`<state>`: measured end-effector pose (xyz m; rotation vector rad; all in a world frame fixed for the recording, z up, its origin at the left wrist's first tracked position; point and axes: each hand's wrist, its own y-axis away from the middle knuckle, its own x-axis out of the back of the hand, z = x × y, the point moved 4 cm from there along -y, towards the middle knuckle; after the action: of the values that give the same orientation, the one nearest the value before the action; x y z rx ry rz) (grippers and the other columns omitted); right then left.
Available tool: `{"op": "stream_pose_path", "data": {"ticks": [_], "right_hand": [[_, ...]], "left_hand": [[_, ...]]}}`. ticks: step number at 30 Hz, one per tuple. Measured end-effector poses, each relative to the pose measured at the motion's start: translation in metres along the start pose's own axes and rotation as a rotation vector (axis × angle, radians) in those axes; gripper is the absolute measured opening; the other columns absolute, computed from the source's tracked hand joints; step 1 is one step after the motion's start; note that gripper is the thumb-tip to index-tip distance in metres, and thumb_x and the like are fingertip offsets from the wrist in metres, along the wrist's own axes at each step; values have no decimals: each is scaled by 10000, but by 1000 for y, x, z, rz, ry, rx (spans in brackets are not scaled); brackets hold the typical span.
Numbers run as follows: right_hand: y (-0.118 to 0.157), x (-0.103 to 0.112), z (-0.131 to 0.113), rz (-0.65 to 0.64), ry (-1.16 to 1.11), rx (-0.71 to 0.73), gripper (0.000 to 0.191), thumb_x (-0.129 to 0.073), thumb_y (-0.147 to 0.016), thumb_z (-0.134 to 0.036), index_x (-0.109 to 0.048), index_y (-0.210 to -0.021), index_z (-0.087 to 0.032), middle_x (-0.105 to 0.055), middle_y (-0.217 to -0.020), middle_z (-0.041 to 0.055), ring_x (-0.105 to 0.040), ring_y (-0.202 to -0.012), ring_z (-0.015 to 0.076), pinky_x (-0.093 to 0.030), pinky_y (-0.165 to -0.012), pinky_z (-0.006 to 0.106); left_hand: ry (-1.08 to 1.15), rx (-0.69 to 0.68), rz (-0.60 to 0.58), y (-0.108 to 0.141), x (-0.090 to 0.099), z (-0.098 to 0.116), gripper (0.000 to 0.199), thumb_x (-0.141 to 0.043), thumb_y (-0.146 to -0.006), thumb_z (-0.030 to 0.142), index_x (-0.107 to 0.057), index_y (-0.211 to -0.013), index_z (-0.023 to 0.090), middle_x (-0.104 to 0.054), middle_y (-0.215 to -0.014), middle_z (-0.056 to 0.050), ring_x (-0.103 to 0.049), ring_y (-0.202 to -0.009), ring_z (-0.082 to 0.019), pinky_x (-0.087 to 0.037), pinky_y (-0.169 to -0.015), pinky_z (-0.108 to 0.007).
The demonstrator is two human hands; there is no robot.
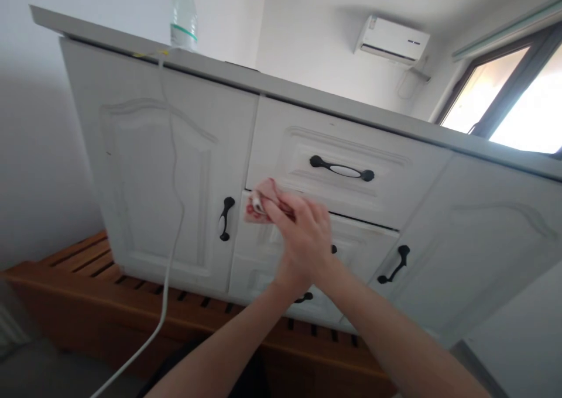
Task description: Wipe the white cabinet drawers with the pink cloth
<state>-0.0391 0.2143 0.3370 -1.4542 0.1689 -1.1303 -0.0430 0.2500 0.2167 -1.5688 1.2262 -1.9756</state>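
Observation:
Both my hands are together in front of the white cabinet (149, 181), just below its top drawer (272, 146). A folded pink and white cloth with a red pattern (257, 208) sticks out to the left of my fingers. My left hand (290, 234) is closed on the cloth. Over and beside it lies my right hand (316, 228), its fingers bent and overlapping the left one; whether it grips the cloth too is hidden. The top drawer's black and white handle (342, 168) is up and to the right of the hands.
A clear bottle with a green cap (184, 14) stands on the cabinet top (298, 91). A white cable (175, 210) hangs down the left door. Under the cabinet is a slatted wooden bench (83, 263). An air conditioner (393, 38) is on the wall.

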Motion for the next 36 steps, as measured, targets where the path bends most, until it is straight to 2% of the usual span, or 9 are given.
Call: {"op": "stream_pose_path", "data": {"ticks": [4, 7, 11, 19, 24, 27, 29, 34, 36], "right_hand": [[-37, -70, -21, -143, 182, 254, 373, -370, -1055, -250, -465, -1413, -296, -571, -1392, 35, -501, -1151, 206, -442, -851, 388], [-34, -84, -14, -179, 276, 307, 379, -338, -1061, -247, -455, -1421, -274, -561, -1411, 27, -451, -1214, 224, -429, -842, 406], [0, -50, 23, -109, 378, 333, 351, -433, -1033, -252, -533, -1364, -309, -604, -1366, 2, -468, -1195, 232, -393, -817, 410], [131, 72, 163, -24, 709, 137, 365, -557, -932, -122, -640, -1250, -281, -636, -1202, 105, -521, -1088, 234, -412, -919, 379], [165, 86, 176, -1, 776, -28, 398, -519, -934, -162, -575, -1328, -176, -598, -1157, 170, -545, -1039, 275, -473, -872, 420], [161, 68, 158, 85, 682, -86, 466, -506, -947, -194, -494, -1412, -162, -557, -1192, 203, -551, -1075, 312, -482, -881, 481], [151, 49, 143, 125, 617, -94, 523, -509, -943, -187, -443, -1462, -182, -547, -1221, 210, -553, -1084, 321, -477, -885, 497], [94, -16, 85, 135, 515, -22, 556, -495, -941, -150, -457, -1479, -283, -601, -1235, 180, -561, -1086, 304, -427, -919, 488], [63, -47, 54, 137, 419, 20, 536, -490, -961, -181, -459, -1483, -300, -615, -1255, 163, -549, -1105, 299, -400, -928, 483]], "left_hand": [[-61, -142, -67, -1, -4, 0, 404, -249, -930, 99, -644, -1003, 144, -615, -943, 7, -650, -977, -176, -505, -905, -388], [-48, -178, -70, 1, -6, -3, 364, -309, -938, 109, -636, -1094, 137, -651, -1021, -40, -653, -1014, -220, -511, -924, -400], [5, -187, -63, 2, 0, -7, 294, -501, -921, 167, -602, -1195, 139, -685, -1085, -102, -631, -1049, -268, -504, -921, -418], [60, -155, -108, -4, 19, -3, 213, -569, -860, 191, -564, -1073, 202, -598, -961, -15, -543, -933, -227, -455, -876, -387], [123, -116, -27, 1, 18, -1, 323, -569, -871, 204, -566, -1194, 179, -624, -1153, -46, -529, -1093, -228, -406, -1017, -393], [190, -114, 219, 34, 24, 2, 454, -554, -887, 184, -524, -1339, 197, -605, -1321, -56, -477, -1251, -207, -307, -1149, -386], [254, -96, 273, 74, 18, 7, 456, -565, -882, 188, -545, -1335, 233, -637, -1290, -42, -501, -1237, -187, -329, -1147, -370], [403, -53, -229, 195, -50, 38, 542, -583, -854, 253, -511, -1391, 257, -575, -1427, -66, -554, -1244, -227, -476, -1063, -366], [439, 25, -546, 236, -80, 52, 476, -572, -863, 249, -564, -1339, 263, -558, -1453, -85, -557, -1275, -273, -515, -1036, -416]]}}
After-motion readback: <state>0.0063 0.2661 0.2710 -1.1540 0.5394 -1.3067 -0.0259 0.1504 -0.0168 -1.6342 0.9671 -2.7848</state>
